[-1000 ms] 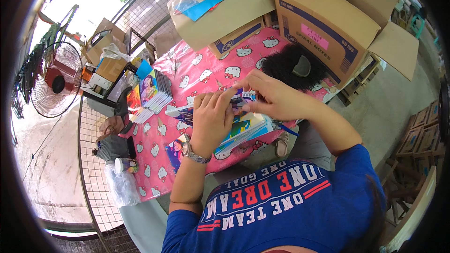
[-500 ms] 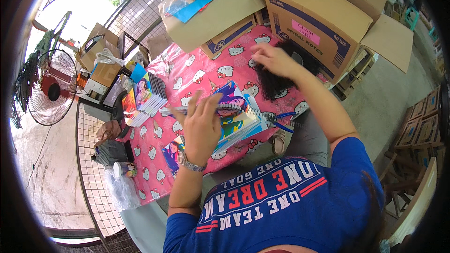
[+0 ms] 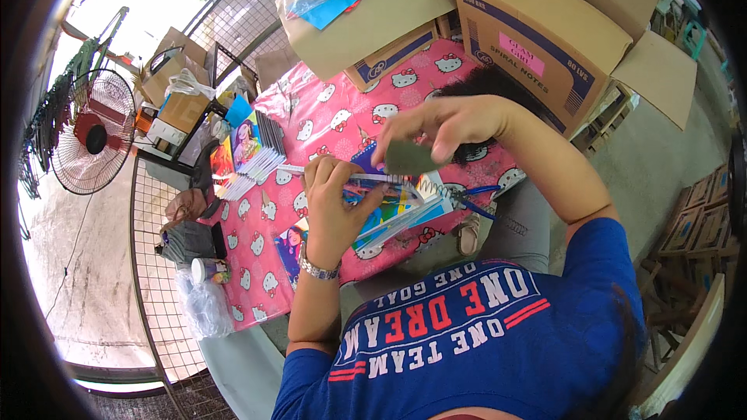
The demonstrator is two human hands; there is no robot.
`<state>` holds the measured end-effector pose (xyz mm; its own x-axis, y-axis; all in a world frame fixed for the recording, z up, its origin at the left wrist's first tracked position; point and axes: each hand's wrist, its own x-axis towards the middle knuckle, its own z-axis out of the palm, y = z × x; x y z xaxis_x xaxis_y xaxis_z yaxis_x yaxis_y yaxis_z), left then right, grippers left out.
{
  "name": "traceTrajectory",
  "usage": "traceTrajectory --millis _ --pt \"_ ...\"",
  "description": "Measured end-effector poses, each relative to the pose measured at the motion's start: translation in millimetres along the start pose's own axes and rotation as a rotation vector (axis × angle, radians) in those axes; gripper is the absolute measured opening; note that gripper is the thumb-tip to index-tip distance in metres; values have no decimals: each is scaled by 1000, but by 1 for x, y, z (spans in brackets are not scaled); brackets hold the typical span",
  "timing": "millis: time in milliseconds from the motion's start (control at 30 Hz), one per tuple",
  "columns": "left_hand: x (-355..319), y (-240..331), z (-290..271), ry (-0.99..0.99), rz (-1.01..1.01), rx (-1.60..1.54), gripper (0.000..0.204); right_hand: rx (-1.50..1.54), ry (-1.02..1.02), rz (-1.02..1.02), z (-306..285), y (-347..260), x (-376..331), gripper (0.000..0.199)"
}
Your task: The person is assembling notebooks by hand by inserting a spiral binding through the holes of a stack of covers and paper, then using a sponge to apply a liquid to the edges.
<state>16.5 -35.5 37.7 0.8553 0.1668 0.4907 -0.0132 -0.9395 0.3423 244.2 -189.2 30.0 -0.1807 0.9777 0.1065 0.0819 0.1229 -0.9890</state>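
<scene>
My left hand, with a metal watch at its wrist, grips the white-edged stack of a spiral notebook with a bright printed cover. My right hand pinches a dark green flat piece just above the notebook's bound edge. A metal wire coil sticks out at the notebook's right end. Beside that end lie blue-handled pliers. Behind my right hand is a bundle of black bristly strands, partly hidden by the forearm. Another colourful notebook cover lies under my left wrist.
A fanned stack of notebooks stands at the table's left. Large cardboard boxes stand at the far right, and a blue sheet lies on cardboard at the back. A plastic jar and fan are at left.
My right hand has come from the black bundle to the notebook, now with the dark green piece in its fingers. My left fingers have closed down on the notebook. The view has shifted slightly.
</scene>
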Motion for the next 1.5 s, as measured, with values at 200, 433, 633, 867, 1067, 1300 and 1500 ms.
traceTrajectory --millis 200,433,633,867,1067,1300,1500 --pt "1 0 -1 -4 7 -15 37 399 -154 -158 1 -10 5 56" --pt "0 4 -6 -20 22 -9 36 447 -150 -121 9 -16 11 57" --pt "-2 2 -5 -15 25 -7 37 178 -102 25 4 -16 20 57" --pt "0 -1 -3 -20 -32 -50 41 402 -219 -135 5 -17 25 50" --pt "1 3 -4 -7 -24 -37 42 425 -235 -76 0 -17 31 55" --pt "-1 6 1 13 -74 -33 47 201 -199 41 -3 -11 41 52" --pt "5 -27 -20 10 22 90 47 325 -49 -41 -6 -10 55 51"
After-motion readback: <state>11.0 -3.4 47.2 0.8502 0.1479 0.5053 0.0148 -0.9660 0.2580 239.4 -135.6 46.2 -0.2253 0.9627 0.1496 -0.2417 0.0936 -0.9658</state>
